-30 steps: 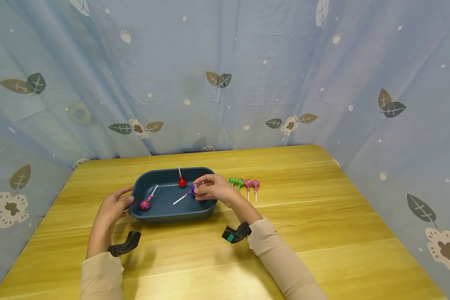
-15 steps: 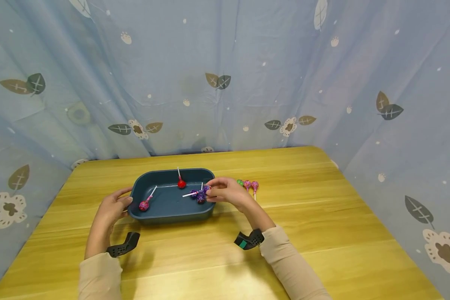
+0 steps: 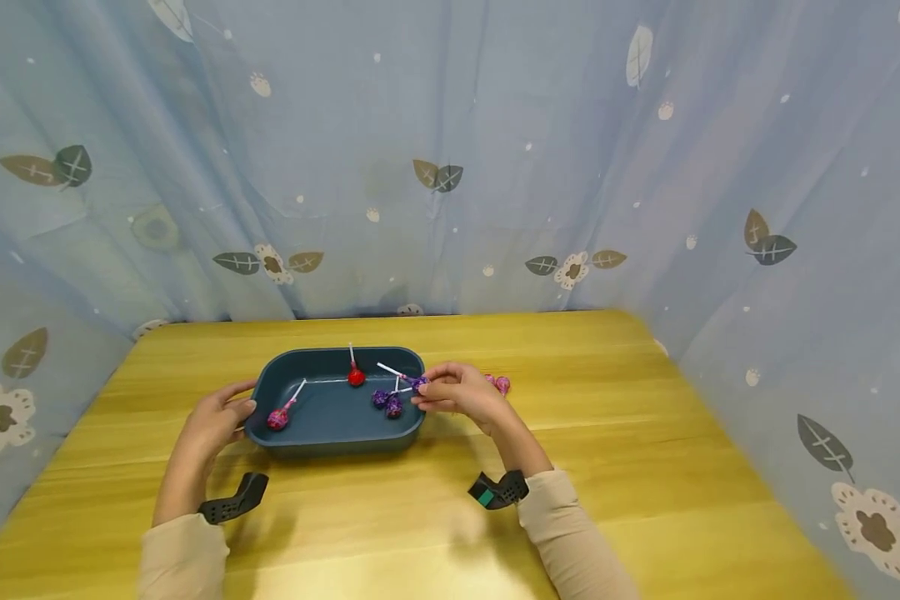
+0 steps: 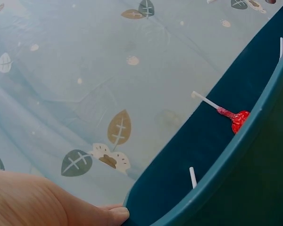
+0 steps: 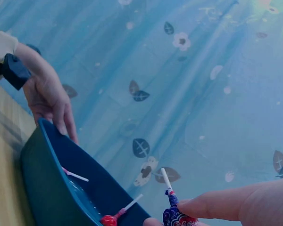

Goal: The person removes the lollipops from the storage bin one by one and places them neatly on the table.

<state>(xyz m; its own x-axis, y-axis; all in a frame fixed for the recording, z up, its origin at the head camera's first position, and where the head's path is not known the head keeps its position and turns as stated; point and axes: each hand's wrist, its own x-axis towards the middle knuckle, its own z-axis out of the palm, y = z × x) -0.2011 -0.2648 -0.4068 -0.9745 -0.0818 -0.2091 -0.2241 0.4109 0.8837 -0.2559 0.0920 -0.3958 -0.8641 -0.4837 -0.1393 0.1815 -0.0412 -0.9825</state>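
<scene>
At the left end of a dark blue tray (image 3: pixel 330 442), my left hand (image 3: pixel 208 425) grips the rim, thumb on the near side. My right hand (image 3: pixel 461 392) pinches a purple lollipop (image 5: pixel 175 214) by its wrapped head above the tray's right end, its white stick pointing up and left in the head view. Two purple lollipops (image 3: pixel 393 407) lie close together in the tray just below that hand. Farther left inside are a red lollipop (image 3: pixel 356 377), stick leaning on the back wall, and a pink lollipop (image 3: pixel 277 418).
Pink lollipops (image 3: pixel 502 385) lie on the wooden table (image 3: pixel 570 433) behind my right hand, which partly hides them. A blue patterned curtain (image 3: pixel 450 233) hangs along the table's back and sides. Each wrist wears a black camera mount (image 3: pixel 499 490).
My right hand has moved right, from over the tray to its right end. Purple lollipops have come into view in the tray. My left hand keeps its grip on the rim.
</scene>
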